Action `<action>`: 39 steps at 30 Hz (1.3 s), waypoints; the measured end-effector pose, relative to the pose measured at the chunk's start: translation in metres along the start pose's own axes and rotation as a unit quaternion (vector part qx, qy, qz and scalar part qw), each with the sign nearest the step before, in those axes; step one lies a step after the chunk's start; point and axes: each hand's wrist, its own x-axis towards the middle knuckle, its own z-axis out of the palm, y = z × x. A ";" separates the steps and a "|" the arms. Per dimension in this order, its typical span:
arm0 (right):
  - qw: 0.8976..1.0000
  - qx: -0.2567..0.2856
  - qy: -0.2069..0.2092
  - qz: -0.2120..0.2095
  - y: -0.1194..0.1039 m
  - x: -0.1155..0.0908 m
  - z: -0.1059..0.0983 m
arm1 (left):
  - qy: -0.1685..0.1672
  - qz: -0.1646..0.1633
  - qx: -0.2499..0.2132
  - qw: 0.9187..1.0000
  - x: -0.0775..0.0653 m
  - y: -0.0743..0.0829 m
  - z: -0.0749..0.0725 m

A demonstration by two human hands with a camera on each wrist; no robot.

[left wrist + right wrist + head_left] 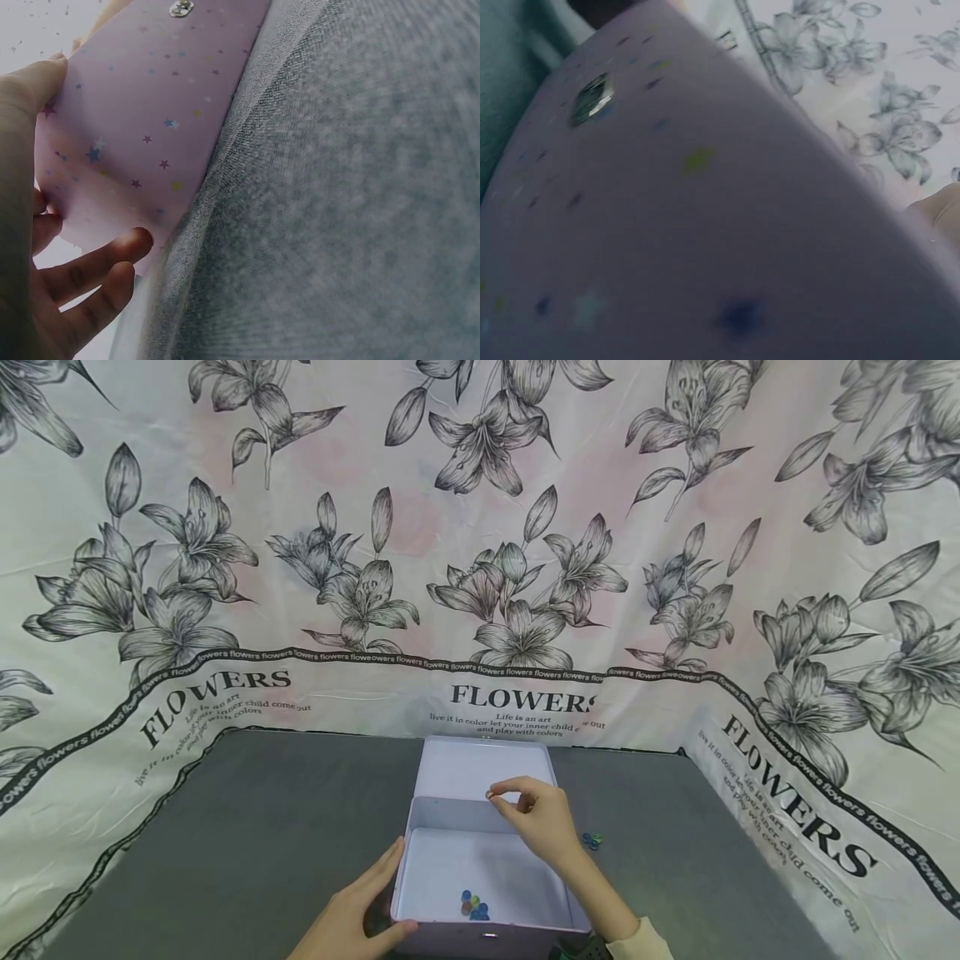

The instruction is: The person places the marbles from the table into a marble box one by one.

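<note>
A lidded metal box with a white inside stands on the grey tabletop, its lid swung back. My left hand grips the front left corner, thumb at the front rim and fingers along the side. In the left wrist view the outer wall is pink with small stars. Above the back of the box, my right hand pinches a small orange-brown marble between thumb and forefinger. Several blue, green and reddish marbles lie inside near the front wall. In the right wrist view the box front hides most of that hand.
To the right of the box, a few blue and green marbles sit on the grey tabletop. A metal clasp is on the box front. A flower-printed curtain borders the back and sides of the table.
</note>
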 end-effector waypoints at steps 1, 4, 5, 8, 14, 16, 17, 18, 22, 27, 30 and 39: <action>1.000 -0.006 -0.010 0.004 0.001 0.000 0.002 | -0.001 -0.002 -0.002 1.000 0.000 0.000 0.000; 0.998 -0.022 -0.049 0.013 0.004 -0.002 0.006 | -0.004 -0.006 -0.008 1.000 0.000 0.001 -0.001; 0.997 -0.027 -0.063 0.017 0.005 -0.003 0.007 | -0.004 -0.007 -0.009 1.000 -0.001 0.001 -0.001; 0.993 -0.040 -0.111 0.029 0.008 -0.004 0.010 | -0.002 -0.004 -0.006 1.000 -0.001 0.001 -0.001; 0.976 -0.072 -0.201 0.040 0.013 -0.003 0.013 | 0.001 -0.005 -0.008 1.000 0.001 0.002 -0.003; 0.970 -0.082 -0.225 0.046 0.012 -0.003 0.013 | -0.004 -0.011 -0.015 1.000 0.002 0.003 -0.004; 0.967 -0.084 -0.234 0.053 0.012 -0.003 0.012 | -0.006 -0.013 -0.015 1.000 0.002 0.004 -0.004; 0.965 -0.088 -0.241 0.057 0.011 -0.003 0.012 | -0.007 -0.015 -0.015 1.000 0.003 0.005 -0.004; 0.958 -0.112 -0.261 0.051 0.010 -0.004 0.011 | -0.008 -0.020 -0.010 1.000 0.004 0.006 -0.004; 0.948 -0.135 -0.285 0.036 0.009 -0.008 0.012 | -0.005 -0.024 -0.009 1.000 0.003 0.006 -0.003; 0.951 -0.135 -0.275 0.039 0.009 -0.010 0.012 | -0.005 -0.021 -0.009 1.000 0.002 0.005 -0.003; 0.974 -0.086 -0.201 0.067 0.010 -0.010 0.004 | -0.019 -0.018 -0.020 0.999 0.000 0.003 -0.001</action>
